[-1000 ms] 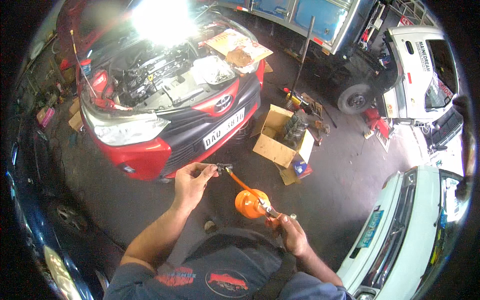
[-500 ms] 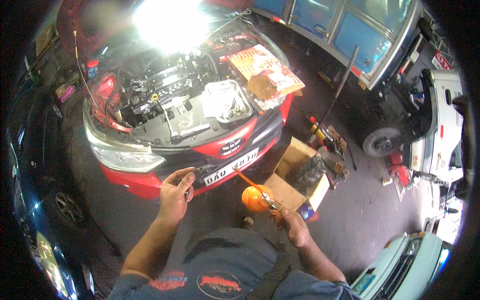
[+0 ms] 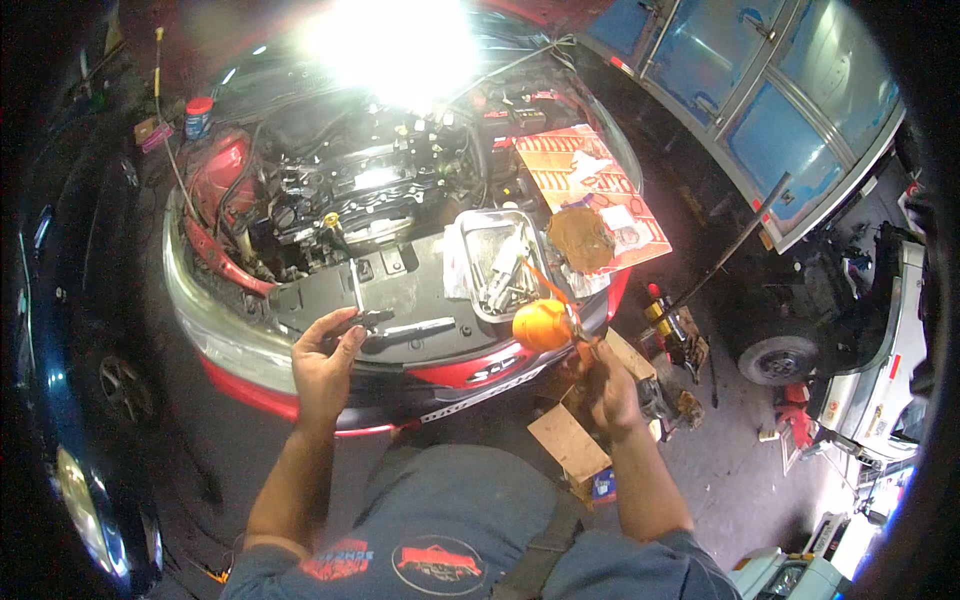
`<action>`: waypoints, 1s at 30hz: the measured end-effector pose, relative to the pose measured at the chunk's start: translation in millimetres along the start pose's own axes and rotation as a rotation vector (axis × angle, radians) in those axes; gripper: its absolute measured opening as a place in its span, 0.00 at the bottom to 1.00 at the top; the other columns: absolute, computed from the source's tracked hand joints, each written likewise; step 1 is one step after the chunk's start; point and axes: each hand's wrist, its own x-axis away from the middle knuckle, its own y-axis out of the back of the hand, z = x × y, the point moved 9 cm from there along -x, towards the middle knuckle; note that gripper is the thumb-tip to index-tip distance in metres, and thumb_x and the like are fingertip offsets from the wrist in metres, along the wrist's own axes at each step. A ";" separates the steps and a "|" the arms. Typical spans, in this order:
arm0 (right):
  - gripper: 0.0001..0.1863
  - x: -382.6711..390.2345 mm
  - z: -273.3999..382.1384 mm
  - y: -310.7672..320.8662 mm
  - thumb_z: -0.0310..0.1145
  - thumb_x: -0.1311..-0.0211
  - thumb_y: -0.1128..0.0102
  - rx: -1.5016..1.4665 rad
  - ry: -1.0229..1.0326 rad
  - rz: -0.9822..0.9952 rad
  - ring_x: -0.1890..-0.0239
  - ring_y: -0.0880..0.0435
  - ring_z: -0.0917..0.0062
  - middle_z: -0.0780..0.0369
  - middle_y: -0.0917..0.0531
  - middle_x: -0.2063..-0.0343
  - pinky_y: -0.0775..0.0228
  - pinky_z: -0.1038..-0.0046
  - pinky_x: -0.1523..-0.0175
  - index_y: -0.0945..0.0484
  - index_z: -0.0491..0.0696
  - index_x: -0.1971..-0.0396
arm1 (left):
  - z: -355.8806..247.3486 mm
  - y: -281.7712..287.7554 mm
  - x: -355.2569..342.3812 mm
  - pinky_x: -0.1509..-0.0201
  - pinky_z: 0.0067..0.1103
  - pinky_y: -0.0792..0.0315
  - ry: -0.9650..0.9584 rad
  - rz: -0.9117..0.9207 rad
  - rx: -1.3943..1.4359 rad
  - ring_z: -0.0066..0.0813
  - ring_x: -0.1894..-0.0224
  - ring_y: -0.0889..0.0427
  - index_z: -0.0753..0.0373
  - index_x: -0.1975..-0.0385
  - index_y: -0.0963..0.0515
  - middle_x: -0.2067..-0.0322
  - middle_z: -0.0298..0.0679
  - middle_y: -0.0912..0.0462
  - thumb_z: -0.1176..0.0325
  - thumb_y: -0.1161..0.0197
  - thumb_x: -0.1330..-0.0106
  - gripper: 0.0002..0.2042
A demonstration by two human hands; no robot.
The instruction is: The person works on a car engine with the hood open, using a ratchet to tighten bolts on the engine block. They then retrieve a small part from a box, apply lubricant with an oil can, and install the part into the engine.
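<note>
My left hand (image 3: 325, 365) is closed in a pinch on a small dark part (image 3: 374, 318), whose kind I cannot make out. It is over the front edge of the red car's engine bay. In my right hand (image 3: 612, 392) is a spray gun with a round orange cup (image 3: 541, 325) and a thin orange tube nozzle, which points up over a metal tray (image 3: 542, 262). Several metal parts lie in that tray. A ratchet wrench (image 3: 410, 328) rests on the black front cover (image 3: 405, 290), just right of the dark part.
A red and white printed sheet (image 3: 640, 195) lies on the car's right side, with a brown round piece (image 3: 582, 240) on it. An opened cardboard box (image 3: 570, 440) stands on the floor below my right hand. Glare from a lamp (image 3: 395, 45) covers the far engine bay.
Both hands have moved forward to the engine bay, still holding the dark part and the spray gun. The nozzle now points over the tray. My view has come closer to the car.
</note>
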 end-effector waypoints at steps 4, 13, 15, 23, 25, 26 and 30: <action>0.17 -85.1 -12.9 -35.6 0.51 0.29 0.52 0.006 -0.022 0.064 0.72 0.30 0.83 0.70 0.26 0.74 0.41 0.80 0.66 0.25 0.52 0.61 | 12.7 -27.8 -51.9 0.69 0.10 0.32 0.058 0.140 -0.106 0.11 0.71 0.25 0.67 0.56 0.20 0.62 0.35 0.16 0.75 0.32 0.39 0.12; 0.17 -234.9 -76.4 -58.3 0.50 0.34 0.43 0.022 -0.108 0.110 0.68 0.24 0.81 0.68 0.22 0.70 0.30 0.76 0.60 0.23 0.51 0.62 | 27.8 -64.6 -98.8 0.60 0.13 0.29 -0.030 0.215 -0.069 0.16 0.63 0.22 0.67 0.56 0.20 0.63 0.35 0.16 0.74 0.30 0.41 0.13; 0.17 -245.9 -77.8 -65.4 0.50 0.34 0.43 0.042 -0.146 0.134 0.68 0.24 0.81 0.68 0.22 0.70 0.30 0.75 0.60 0.23 0.51 0.63 | 38.6 -61.1 -105.5 0.52 0.18 0.27 0.030 0.172 -0.143 0.21 0.58 0.20 0.68 0.56 0.19 0.59 0.40 0.16 0.76 0.31 0.41 0.13; 0.20 -270.2 -66.4 -100.6 0.50 0.29 0.52 0.116 -0.166 0.313 0.66 0.22 0.78 0.63 0.22 0.68 0.29 0.73 0.57 0.25 0.46 0.62 | 64.5 -52.1 -124.6 0.52 0.17 0.26 0.094 -0.017 -0.063 0.21 0.60 0.20 0.68 0.57 0.20 0.62 0.37 0.16 0.77 0.30 0.42 0.13; 0.20 -274.7 -71.9 -93.7 0.49 0.29 0.52 0.086 -0.223 0.303 0.66 0.22 0.77 0.63 0.21 0.68 0.29 0.73 0.57 0.25 0.45 0.61 | 74.1 -48.5 -123.1 0.52 0.17 0.27 0.127 -0.066 -0.067 0.20 0.60 0.20 0.68 0.57 0.20 0.62 0.37 0.16 0.76 0.30 0.42 0.13; 0.20 -275.5 -73.4 -88.9 0.49 0.28 0.53 0.058 -0.240 0.292 0.67 0.21 0.77 0.63 0.21 0.68 0.29 0.73 0.58 0.25 0.45 0.61 | 78.2 -46.3 -121.6 0.53 0.17 0.27 0.139 -0.089 -0.068 0.20 0.61 0.20 0.68 0.57 0.20 0.63 0.37 0.16 0.76 0.30 0.42 0.13; 0.20 -266.5 -68.7 -70.2 0.48 0.28 0.54 0.129 -0.292 0.286 0.66 0.21 0.76 0.61 0.21 0.64 0.29 0.73 0.57 0.26 0.45 0.57 | 96.2 -44.7 -119.8 0.54 0.17 0.28 0.233 -0.095 -0.117 0.19 0.61 0.21 0.67 0.57 0.19 0.63 0.36 0.16 0.73 0.29 0.42 0.13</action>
